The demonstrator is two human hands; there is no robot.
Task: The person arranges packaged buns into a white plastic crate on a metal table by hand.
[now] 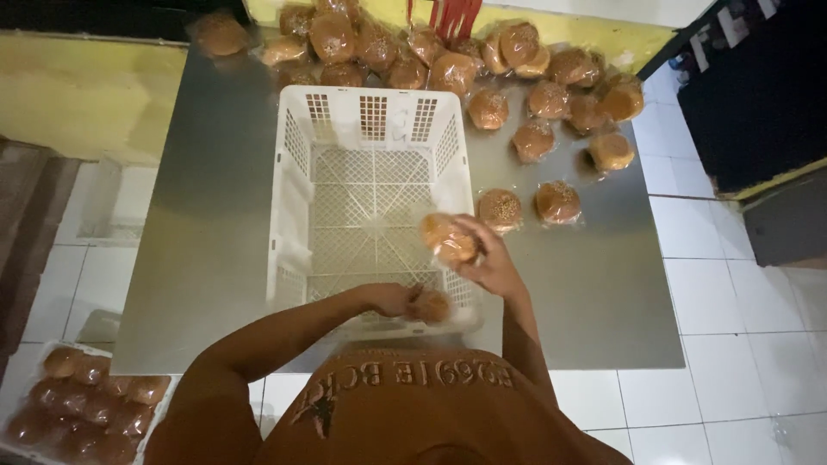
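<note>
A tray of brown buns (82, 405) sits on the white tiled floor (732, 301).

Tray of buns (82, 405): cut off by the lower left edge.
Bun in my left grip (431, 306): blurred, mostly covered by fingers.
Far buns (332, 34): top row cropped.

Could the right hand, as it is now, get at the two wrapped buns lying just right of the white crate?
Probably yes. The right hand already holds a wrapped bun, but the two wrapped buns lie close beyond it on bare metal table, outside the crate, nothing between.
</note>
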